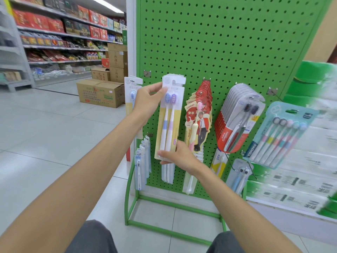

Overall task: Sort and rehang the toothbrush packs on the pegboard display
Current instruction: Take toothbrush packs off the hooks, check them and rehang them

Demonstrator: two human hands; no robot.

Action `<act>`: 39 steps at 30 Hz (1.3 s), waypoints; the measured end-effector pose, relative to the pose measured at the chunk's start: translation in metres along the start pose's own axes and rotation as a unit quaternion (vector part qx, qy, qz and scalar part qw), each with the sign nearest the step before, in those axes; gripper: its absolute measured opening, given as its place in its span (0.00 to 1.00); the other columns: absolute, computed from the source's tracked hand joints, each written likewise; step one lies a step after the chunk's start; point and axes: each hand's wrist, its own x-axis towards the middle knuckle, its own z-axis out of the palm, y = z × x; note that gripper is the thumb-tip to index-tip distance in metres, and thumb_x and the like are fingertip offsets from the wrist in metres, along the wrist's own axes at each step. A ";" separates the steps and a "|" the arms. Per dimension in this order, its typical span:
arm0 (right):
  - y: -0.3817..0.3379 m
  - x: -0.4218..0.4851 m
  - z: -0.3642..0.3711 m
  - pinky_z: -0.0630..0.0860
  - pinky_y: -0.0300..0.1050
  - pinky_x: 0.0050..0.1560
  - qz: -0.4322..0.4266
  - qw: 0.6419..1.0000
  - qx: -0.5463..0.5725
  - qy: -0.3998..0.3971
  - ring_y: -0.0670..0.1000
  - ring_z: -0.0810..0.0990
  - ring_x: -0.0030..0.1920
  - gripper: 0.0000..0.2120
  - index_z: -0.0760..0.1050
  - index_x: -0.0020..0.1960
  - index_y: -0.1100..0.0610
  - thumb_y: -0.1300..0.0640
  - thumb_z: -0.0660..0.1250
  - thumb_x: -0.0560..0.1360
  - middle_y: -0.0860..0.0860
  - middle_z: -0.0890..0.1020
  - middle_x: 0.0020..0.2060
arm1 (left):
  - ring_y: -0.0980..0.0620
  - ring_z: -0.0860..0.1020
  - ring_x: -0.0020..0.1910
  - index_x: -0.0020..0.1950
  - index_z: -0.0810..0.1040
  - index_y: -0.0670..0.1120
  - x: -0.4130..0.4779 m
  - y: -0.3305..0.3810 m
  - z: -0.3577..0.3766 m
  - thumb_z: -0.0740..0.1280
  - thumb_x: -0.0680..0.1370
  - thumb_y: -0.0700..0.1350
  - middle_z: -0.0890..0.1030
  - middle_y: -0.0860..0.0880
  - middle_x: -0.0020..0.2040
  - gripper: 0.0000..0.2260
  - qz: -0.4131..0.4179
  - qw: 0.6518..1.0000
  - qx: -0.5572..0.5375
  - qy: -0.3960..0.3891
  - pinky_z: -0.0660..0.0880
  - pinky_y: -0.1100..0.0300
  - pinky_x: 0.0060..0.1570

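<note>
Supermarket shelves (54, 33) run off to my left, with cardboard boxes (101, 93) standing on the pale tiled floor. Straight ahead is the green pegboard (228, 42).

I hold a stack of twin toothbrush packs (170, 114) upright against the left part of the board. They are yellow-and-white cards, and the front one shows a blue brush and a purple one. My left hand (147, 103) pinches the stack's upper left edge, with the thumb on the front near the brush heads. My right hand (179, 155) grips the bottom end, fingers curled around the lower edge. The hang tabs sit up against the board, though I cannot quite tell whether they are on a peg.

A similar pack (130, 88) hangs at the board's left edge, partly behind my left hand. Just right of my stack hang the red canban packs (200, 110), then the Colgate packs (235, 123). A teal multi-brush pack (280, 132) hangs furthest right. Slim blue-and-white packs (143, 161) hang low on the board, below my left wrist.
</note>
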 end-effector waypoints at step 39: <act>0.008 0.018 0.002 0.77 0.36 0.36 0.001 0.996 -0.029 -0.090 0.39 0.82 0.41 0.14 0.77 0.56 0.52 0.65 0.72 0.74 0.43 0.84 0.47 | 0.51 0.81 0.48 0.54 0.74 0.50 -0.004 -0.039 -0.008 0.50 0.86 0.51 0.83 0.51 0.48 0.14 -0.099 0.989 -0.108 -0.015 0.78 0.54 0.49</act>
